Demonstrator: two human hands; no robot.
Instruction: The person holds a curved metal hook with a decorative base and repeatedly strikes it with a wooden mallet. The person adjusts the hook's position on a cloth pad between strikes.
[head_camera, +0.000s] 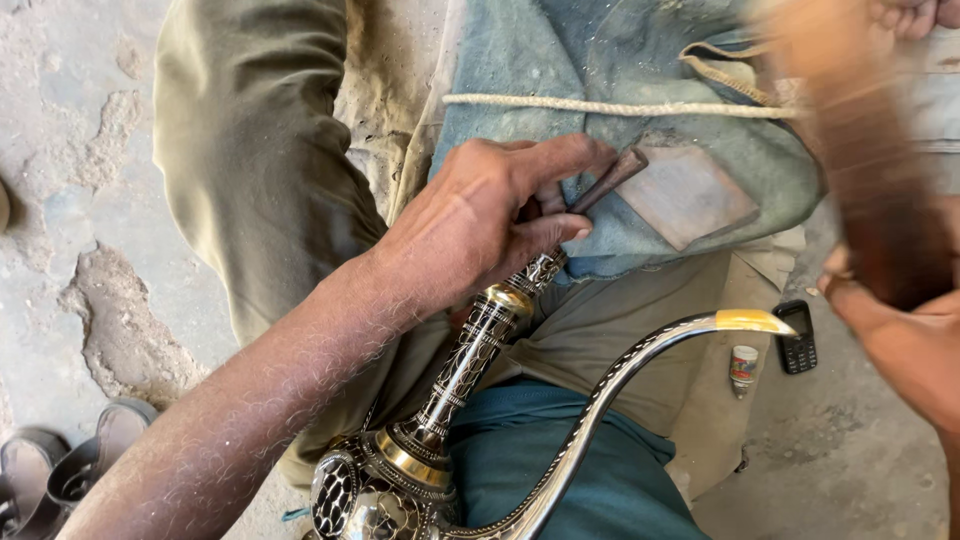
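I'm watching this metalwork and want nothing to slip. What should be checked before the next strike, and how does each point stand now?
1. Left hand grips the punch: ok.
2. Punch tip placement on the pot neck: cannot tell, fingers hide it.
3. Right hand holds the wooden mallet: ok, though blurred.
4. Pot rests on the lap: ok.
5. Spout free of both hands: ok.
6. Phone and small bottle lie aside on the ground: ok.
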